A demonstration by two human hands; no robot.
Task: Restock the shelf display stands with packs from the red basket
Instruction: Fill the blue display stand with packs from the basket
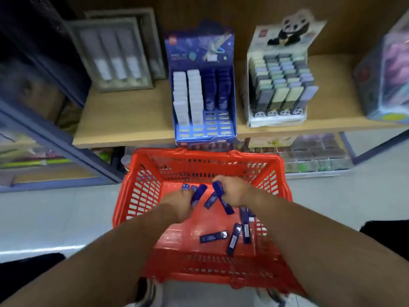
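Observation:
Both my hands reach down into the red basket (137,191) on the floor in front of the shelf. My left hand (179,201) grips dark blue packs (197,194) at the basket's far side. My right hand (232,191) holds another blue pack (222,198). Several more loose blue packs (234,238) lie on the basket floor nearer to me. On the wooden shelf above stands the blue display stand (202,100), with white packs in its left rows, blue packs at the back right and bare slots in front.
A panda display stand (280,85) full of grey and green packs stands right of the blue one. Grey framed boxes (110,54) lean at the shelf's back left. A dark blue rack (44,89) stands left; lower shelf bins (314,156) sit behind the basket.

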